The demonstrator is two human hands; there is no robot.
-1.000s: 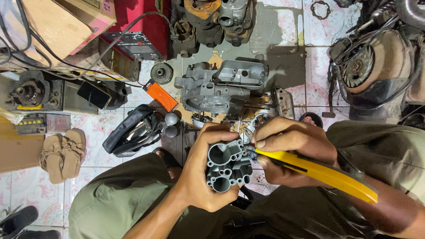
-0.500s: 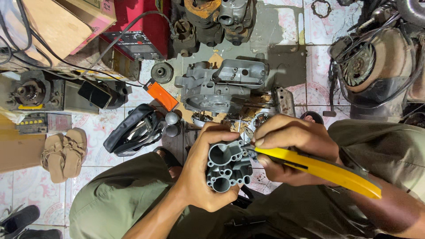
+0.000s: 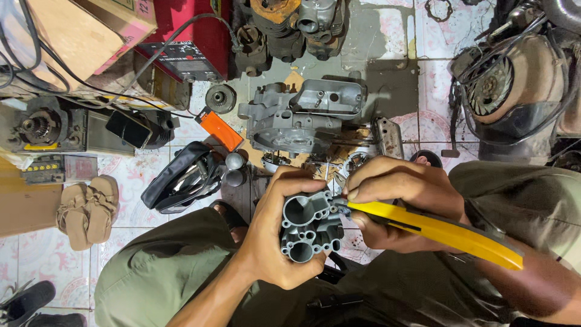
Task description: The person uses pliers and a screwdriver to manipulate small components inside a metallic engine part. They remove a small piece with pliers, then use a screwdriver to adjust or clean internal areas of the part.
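Your left hand (image 3: 278,242) stays wrapped around the grey metal casting (image 3: 308,227) at frame centre; your right hand (image 3: 399,200), closed on the yellow-handled tool (image 3: 436,230), has barely shifted, its tip still at the casting's right edge.

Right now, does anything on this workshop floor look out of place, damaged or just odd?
Nothing looks spilled or broken. The left hand holds a grey metal part; the right hand presses a yellow-handled tool to it. One oddity: a pair of tan sandals lies among engine parts and a red machine on the tiled floor.
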